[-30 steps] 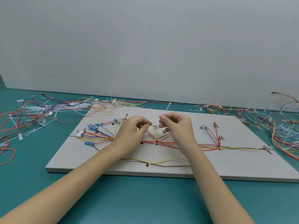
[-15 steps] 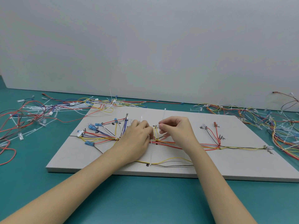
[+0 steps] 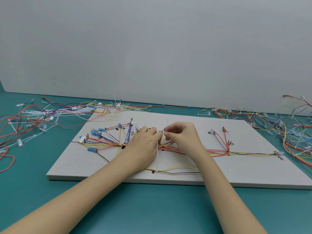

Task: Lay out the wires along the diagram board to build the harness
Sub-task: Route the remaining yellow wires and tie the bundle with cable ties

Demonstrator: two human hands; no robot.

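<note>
Wires (image 3: 217, 152) of the harness, red, yellow, blue and dark, lie spread along the diagram board (image 3: 253, 173), a pale flat panel on the teal tabletop (image 3: 152, 208). On the left part of the board they fan out to blue connectors (image 3: 94, 132) and a white plug (image 3: 82, 139); on the right a bundled trunk runs out toward the far right edge, with two short branches rising from it beside handwritten marks. A loose yellow and dark pair curves along the near edge of the board.

Both hands meet over the middle of the board, just above the point where the wires gather. The left hand (image 3: 143, 146) rests knuckles up on the wires with its fingers curled, and its fingertips pinch a thin white cable tie (image 3: 157, 159) that hangs down toward the near edge of the board. The right hand (image 3: 183, 137) has its fingers curled too, thumb and forefinger pinching a second thin white strip (image 3: 167, 124) that stands up above the knuckles (it may be the other end of the same tie, the view is too fine to say).

Off the board, a tangle of spare wires and white ties (image 3: 33, 119) lies on the tabletop to the left, and another heap of wires (image 3: 287, 132) lies to the right, against the pale wall (image 3: 152, 48).
</note>
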